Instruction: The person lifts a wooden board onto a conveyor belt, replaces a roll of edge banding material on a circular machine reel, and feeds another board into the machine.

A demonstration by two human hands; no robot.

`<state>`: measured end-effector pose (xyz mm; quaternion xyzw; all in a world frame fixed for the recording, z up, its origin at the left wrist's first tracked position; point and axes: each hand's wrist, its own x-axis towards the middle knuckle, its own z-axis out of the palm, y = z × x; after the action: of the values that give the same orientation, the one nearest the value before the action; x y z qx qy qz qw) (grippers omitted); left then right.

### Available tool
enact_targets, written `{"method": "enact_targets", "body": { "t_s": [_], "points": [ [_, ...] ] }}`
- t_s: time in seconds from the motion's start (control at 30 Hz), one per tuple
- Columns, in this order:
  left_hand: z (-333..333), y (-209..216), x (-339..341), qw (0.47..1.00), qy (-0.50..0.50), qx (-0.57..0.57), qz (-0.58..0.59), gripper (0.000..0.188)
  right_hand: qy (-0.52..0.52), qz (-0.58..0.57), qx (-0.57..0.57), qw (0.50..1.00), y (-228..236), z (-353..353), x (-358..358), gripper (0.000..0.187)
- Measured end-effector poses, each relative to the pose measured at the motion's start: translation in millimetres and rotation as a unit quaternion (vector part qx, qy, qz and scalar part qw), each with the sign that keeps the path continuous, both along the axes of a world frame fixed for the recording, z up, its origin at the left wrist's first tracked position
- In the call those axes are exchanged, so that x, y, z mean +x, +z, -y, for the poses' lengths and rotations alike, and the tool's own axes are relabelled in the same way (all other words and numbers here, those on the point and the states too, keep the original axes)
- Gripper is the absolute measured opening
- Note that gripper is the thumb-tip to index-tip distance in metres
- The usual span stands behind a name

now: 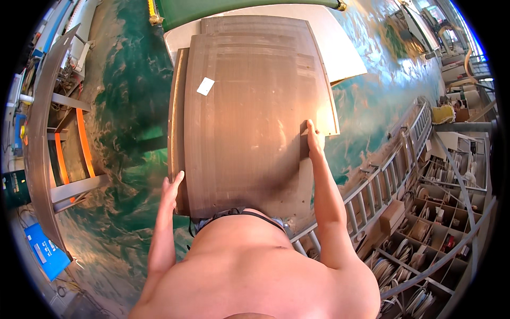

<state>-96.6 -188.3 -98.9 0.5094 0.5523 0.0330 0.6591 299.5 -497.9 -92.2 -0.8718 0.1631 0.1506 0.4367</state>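
Observation:
In front of me are several brown wood-grain boards [244,111], overlapping and slightly out of line, their near ends close to my waist. A small white label [205,86] is stuck on the top board's upper left. My left hand [171,192] grips the near left edge of the boards, thumb uppermost. On the right edge, farther from my body, my right hand [315,142] is closed with its thumb lying on top. The fingers under the boards are hidden. Beneath their far part lies a larger white board [342,61].
A green roller-like surface [244,6] crosses the far end. At left stands a metal frame with orange strips [84,141] and a blue box [47,251]. A ladder-like metal roller track [380,183] and compartmented shelves of coiled edging [419,234] line the right. The green floor [125,207] is dusty.

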Motion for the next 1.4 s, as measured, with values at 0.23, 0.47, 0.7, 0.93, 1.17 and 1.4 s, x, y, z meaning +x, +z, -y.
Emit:
{"method": "enact_targets", "body": {
  "t_s": [0.23,0.47,0.7,0.93,1.17,1.4],
  "points": [
    [5,12,35,0.999,0.03,0.029,-0.03,0.105,0.062,-0.021,-0.01,0.998,-2,-36,55,0.065],
    [-6,33,80,0.993,0.041,0.025,-0.111,0.109,0.098,-0.061,-0.002,0.993,-6,-60,108,0.066],
    [-28,42,133,0.997,0.041,0.053,-0.041,0.09,0.242,-0.014,-0.108,0.964,-8,-59,190,0.063],
    [-13,48,136,0.906,-0.11,0.331,-0.24,0.055,0.236,0.126,-0.228,0.936,-64,39,186,0.075],
    [53,27,89,0.98,0.033,-0.153,-0.122,0.051,0.085,-0.202,0.104,0.97,-42,49,135,0.08],
    [48,10,75,0.98,0.08,-0.18,-0.037,0.055,0.079,-0.164,0.075,0.98,-15,42,99,0.082]
  ]
}}
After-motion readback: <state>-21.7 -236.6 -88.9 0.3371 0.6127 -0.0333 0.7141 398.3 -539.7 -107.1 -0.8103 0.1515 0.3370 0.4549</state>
